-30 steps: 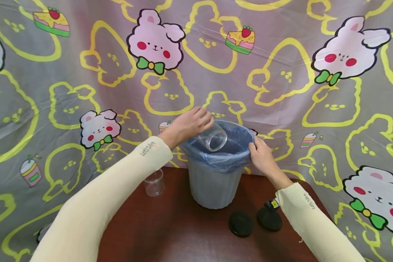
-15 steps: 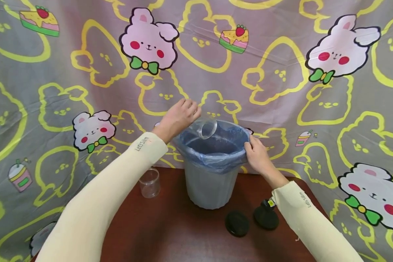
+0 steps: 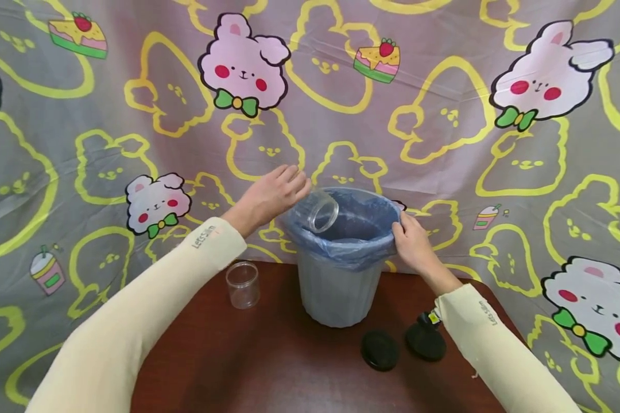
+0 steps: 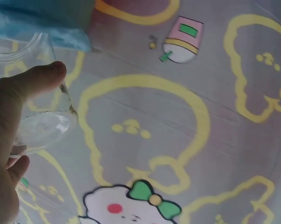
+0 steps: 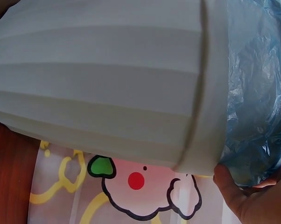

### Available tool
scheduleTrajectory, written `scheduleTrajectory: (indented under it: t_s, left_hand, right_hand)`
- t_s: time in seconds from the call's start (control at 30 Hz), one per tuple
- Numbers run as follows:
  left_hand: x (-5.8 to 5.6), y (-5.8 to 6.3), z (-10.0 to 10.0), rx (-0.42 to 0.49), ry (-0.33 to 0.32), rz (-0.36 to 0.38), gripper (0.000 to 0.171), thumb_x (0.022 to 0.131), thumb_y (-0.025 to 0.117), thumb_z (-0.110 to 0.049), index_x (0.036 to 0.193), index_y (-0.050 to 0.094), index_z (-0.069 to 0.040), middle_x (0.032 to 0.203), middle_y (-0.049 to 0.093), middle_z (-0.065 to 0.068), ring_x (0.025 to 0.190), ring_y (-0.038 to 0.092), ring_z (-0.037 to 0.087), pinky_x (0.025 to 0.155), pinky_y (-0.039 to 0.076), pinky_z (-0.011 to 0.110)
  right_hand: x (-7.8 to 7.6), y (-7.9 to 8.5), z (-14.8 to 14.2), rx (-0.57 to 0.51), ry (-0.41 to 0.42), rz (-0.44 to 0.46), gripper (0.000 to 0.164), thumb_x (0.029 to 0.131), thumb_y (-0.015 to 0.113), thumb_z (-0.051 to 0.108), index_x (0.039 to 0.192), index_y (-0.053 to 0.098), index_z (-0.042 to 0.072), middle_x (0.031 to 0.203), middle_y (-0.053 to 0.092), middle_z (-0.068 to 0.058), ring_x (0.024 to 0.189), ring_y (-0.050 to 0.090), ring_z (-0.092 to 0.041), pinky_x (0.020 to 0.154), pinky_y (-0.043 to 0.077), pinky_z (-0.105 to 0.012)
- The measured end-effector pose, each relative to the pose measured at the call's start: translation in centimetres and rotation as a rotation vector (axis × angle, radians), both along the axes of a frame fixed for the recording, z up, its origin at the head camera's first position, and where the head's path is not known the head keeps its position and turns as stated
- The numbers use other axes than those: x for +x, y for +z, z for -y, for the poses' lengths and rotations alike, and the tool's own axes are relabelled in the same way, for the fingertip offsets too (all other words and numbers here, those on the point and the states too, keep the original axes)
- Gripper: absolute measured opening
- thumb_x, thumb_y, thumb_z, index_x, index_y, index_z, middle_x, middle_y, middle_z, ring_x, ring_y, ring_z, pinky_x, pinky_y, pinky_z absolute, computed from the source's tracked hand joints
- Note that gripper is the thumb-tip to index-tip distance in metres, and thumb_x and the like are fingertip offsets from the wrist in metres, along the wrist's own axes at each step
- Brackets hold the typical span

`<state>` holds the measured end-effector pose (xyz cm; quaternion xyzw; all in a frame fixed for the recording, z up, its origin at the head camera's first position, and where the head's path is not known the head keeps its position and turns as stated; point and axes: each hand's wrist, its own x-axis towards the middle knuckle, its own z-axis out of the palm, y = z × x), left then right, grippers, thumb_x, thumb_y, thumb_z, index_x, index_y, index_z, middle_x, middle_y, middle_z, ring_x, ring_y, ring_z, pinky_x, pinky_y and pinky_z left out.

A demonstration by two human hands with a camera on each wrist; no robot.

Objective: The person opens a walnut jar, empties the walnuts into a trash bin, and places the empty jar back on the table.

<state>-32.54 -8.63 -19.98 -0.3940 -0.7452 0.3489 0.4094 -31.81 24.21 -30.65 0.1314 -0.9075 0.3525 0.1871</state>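
Note:
My left hand (image 3: 276,194) grips a clear plastic jar (image 3: 321,212) by its base end, tipped with its open mouth down over the left part of the bin's opening. Some dark specks cling inside the jar (image 4: 47,119) in the left wrist view. The grey ribbed trash bin (image 3: 339,292) is lined with a blue plastic bag (image 3: 351,258) folded over its rim. My right hand (image 3: 413,241) pinches the bin's right rim and the bag there; in the right wrist view its thumb lies at the rim's edge.
A second clear jar (image 3: 243,285) stands upright on the brown table (image 3: 268,355), left of the bin. Two black round lids (image 3: 380,350) lie front right, the farther one under a small black object (image 3: 427,319). A cartoon-printed cloth (image 3: 444,143) hangs close behind.
My left hand has drawn the tipped jar left, from over the middle of the bin toward its left rim. My right hand keeps its hold on the rim.

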Motion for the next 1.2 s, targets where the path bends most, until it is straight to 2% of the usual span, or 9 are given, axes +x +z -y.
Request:
scheduleTrajectory:
  t_s: [0.17,0.33,0.53,0.67,0.77,1.03,1.2]
  left_hand:
    - [0.1,-0.5,-1.6,0.153,-0.044,0.147,0.043,0.083,0.065,0.001,0.123,0.050,0.001,0.114,0.056,0.017,0.108,0.052,0.033,0.096,0.041,0.040]
    - [-0.3,-0.5,-2.7,0.197,-0.003,0.137,0.037,0.086,0.057,0.005,0.122,0.051,0.000,0.114,0.057,0.016,0.105,0.054,0.032,0.091,0.045,0.039]
    - [-1.0,-0.2,-2.6,0.295,0.047,0.255,0.040,0.083,0.062,-0.002,0.121,0.050,0.000,0.115,0.055,0.018,0.104,0.053,0.035,0.086,0.047,0.041]
    - [-1.6,-0.5,-1.8,0.340,0.037,0.228,0.035,0.083,0.059,0.000,0.118,0.052,0.000,0.109,0.057,0.018,0.099,0.054,0.034,0.083,0.048,0.041]
    - [-2.0,-0.9,-1.2,0.355,0.045,0.235,0.036,0.082,0.061,0.001,0.117,0.052,0.001,0.108,0.057,0.018,0.099,0.054,0.034,0.083,0.048,0.042]
    - [-1.8,-0.9,0.0,0.450,0.093,0.360,0.078,0.063,0.086,-0.018,0.126,0.045,0.002,0.118,0.052,0.021,0.109,0.049,0.038,0.090,0.044,0.044]
    - [-1.8,-0.8,0.5,0.472,0.112,0.383,0.084,0.062,0.088,-0.026,0.128,0.043,0.002,0.121,0.051,0.020,0.112,0.048,0.038,0.093,0.042,0.045]
  right_hand:
    - [0.0,0.0,0.1,0.007,-0.007,0.010,0.055,0.101,0.030,0.024,0.145,0.020,-0.007,0.150,0.020,-0.025,0.138,0.017,-0.039,0.109,0.017,-0.052]
    - [0.0,0.0,0.4,0.003,-0.010,0.011,0.055,0.101,0.031,0.024,0.145,0.021,-0.008,0.151,0.020,-0.025,0.138,0.018,-0.039,0.109,0.017,-0.051]
    - [0.1,0.0,1.0,0.001,-0.009,0.012,0.054,0.101,0.032,0.023,0.145,0.021,-0.007,0.150,0.021,-0.025,0.138,0.019,-0.039,0.109,0.018,-0.051]
    - [0.1,-0.1,1.2,-0.002,-0.008,0.005,0.054,0.101,0.033,0.022,0.145,0.021,-0.007,0.150,0.021,-0.025,0.138,0.019,-0.039,0.109,0.018,-0.050]
    - [0.1,-0.2,1.1,-0.003,-0.010,0.004,0.054,0.101,0.032,0.022,0.145,0.021,-0.008,0.150,0.022,-0.026,0.137,0.019,-0.040,0.109,0.018,-0.050]
    - [0.1,-0.1,0.6,-0.002,-0.019,-0.012,0.054,0.101,0.033,0.021,0.144,0.023,-0.010,0.149,0.023,-0.027,0.137,0.020,-0.041,0.109,0.018,-0.051]
    - [0.0,0.0,0.1,0.005,-0.031,0.001,0.055,0.101,0.031,0.024,0.145,0.022,-0.008,0.150,0.022,-0.025,0.137,0.019,-0.040,0.109,0.018,-0.051]
